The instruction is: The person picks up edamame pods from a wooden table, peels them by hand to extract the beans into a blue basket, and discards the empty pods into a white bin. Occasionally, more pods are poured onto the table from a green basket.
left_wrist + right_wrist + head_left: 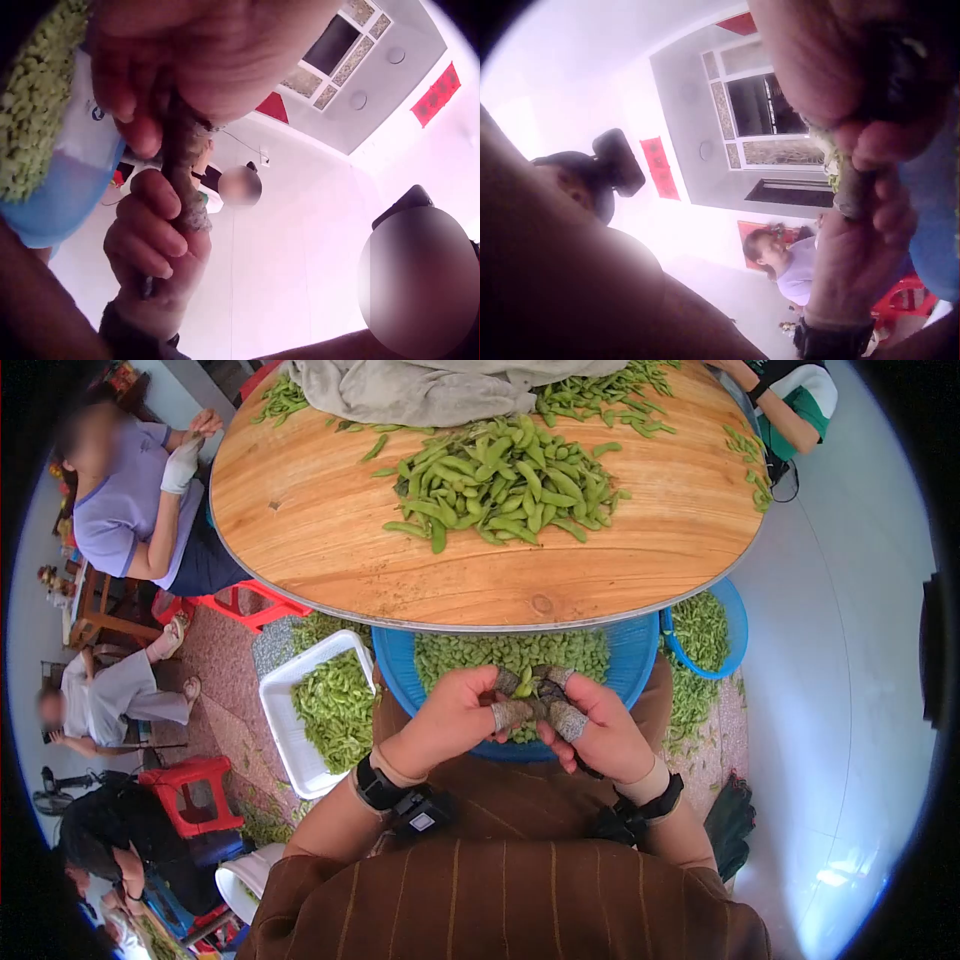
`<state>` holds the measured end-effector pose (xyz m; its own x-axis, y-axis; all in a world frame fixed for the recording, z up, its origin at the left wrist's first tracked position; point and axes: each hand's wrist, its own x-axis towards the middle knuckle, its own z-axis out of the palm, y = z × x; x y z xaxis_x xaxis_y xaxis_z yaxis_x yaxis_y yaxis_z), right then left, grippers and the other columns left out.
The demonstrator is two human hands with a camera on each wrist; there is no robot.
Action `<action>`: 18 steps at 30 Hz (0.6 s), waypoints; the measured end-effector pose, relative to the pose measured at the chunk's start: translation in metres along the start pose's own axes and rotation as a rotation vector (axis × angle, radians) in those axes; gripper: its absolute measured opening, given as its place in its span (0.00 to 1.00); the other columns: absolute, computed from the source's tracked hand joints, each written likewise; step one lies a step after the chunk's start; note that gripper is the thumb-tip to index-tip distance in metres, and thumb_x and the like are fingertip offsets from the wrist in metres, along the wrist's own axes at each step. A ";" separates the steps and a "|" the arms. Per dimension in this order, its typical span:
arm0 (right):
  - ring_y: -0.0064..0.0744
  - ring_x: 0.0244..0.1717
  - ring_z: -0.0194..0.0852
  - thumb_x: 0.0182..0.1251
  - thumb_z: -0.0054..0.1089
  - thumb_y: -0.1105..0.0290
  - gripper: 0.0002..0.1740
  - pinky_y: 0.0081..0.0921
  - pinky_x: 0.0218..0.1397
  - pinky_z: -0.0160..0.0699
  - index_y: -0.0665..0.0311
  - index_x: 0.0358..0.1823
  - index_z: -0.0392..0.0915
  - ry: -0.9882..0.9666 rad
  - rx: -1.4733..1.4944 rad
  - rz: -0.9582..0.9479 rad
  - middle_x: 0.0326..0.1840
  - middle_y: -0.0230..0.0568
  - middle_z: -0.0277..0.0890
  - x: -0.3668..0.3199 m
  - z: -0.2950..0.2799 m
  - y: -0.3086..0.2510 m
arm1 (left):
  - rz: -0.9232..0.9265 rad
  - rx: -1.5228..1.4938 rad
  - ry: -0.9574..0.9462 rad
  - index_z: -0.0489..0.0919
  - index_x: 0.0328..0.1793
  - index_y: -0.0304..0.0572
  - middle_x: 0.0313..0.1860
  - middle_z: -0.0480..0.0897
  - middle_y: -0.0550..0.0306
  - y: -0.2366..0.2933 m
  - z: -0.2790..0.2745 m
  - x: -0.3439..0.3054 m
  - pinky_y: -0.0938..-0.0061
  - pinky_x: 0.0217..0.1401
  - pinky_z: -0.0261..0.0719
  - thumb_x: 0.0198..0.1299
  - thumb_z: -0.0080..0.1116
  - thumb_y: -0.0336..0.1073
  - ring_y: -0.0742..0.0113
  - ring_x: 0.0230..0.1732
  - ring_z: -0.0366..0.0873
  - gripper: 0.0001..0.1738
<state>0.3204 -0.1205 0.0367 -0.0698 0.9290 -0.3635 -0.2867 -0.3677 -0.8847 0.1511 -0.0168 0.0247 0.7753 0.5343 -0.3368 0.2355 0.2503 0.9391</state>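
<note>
Over a blue basin (393, 665) of shelled green soybeans (455, 652), my two hands meet fingertip to fingertip. A small green soybean pod (524, 682) shows between them. My left hand (452, 712) pinches it from the left, thumb and forefinger wrapped in worn grey coverings. From the other side my right hand (612, 738), with similar grey wraps, pinches it too. Its remaining fingers curl inward around something dark, partly hidden. In the left wrist view the right hand (154, 232) has its fingers curled; the pod is hidden there.
A pile of pods (500, 480) lies on the round wooden table (300, 540) ahead, below a grey cloth (420, 395). A white tub (290, 745) of pods stands left, a blue basket (735, 630) right. Other people sit around, including a person in purple (125, 510) at left.
</note>
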 end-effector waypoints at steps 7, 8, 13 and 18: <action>0.15 0.18 0.61 0.71 0.45 0.72 0.17 0.14 0.16 0.62 0.61 0.59 0.67 -0.038 0.091 0.056 0.26 0.28 0.68 0.001 -0.006 -0.002 | -0.181 -0.485 -0.157 0.77 0.37 0.37 0.29 0.82 0.57 -0.013 -0.013 0.003 0.81 0.25 0.73 0.67 0.52 0.39 0.73 0.24 0.78 0.12; 0.15 0.17 0.60 0.71 0.44 0.71 0.17 0.14 0.16 0.61 0.61 0.60 0.67 -0.079 0.216 0.099 0.25 0.28 0.68 -0.001 -0.008 -0.002 | -0.202 -0.628 -0.216 0.77 0.38 0.37 0.30 0.82 0.53 -0.014 -0.014 0.002 0.80 0.26 0.74 0.66 0.53 0.41 0.71 0.24 0.78 0.13; 0.14 0.16 0.57 0.73 0.41 0.69 0.15 0.14 0.15 0.58 0.61 0.58 0.67 -0.166 0.444 0.228 0.24 0.28 0.66 -0.004 -0.021 0.003 | -0.222 -0.708 -0.314 0.78 0.39 0.36 0.31 0.82 0.52 -0.009 -0.007 0.002 0.79 0.28 0.75 0.67 0.50 0.39 0.69 0.26 0.79 0.13; 0.22 0.18 0.67 0.63 0.58 0.64 0.15 0.19 0.20 0.67 0.63 0.48 0.70 0.147 -0.298 -0.019 0.26 0.33 0.72 0.008 -0.017 0.015 | -0.166 -0.008 -0.169 0.77 0.39 0.34 0.32 0.82 0.57 -0.014 0.002 0.009 0.79 0.30 0.76 0.64 0.44 0.26 0.74 0.29 0.78 0.09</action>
<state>0.3317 -0.1191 0.0157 0.0775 0.9276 -0.3655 0.0067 -0.3671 -0.9301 0.1562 -0.0173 0.0085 0.8133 0.3428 -0.4701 0.3640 0.3306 0.8708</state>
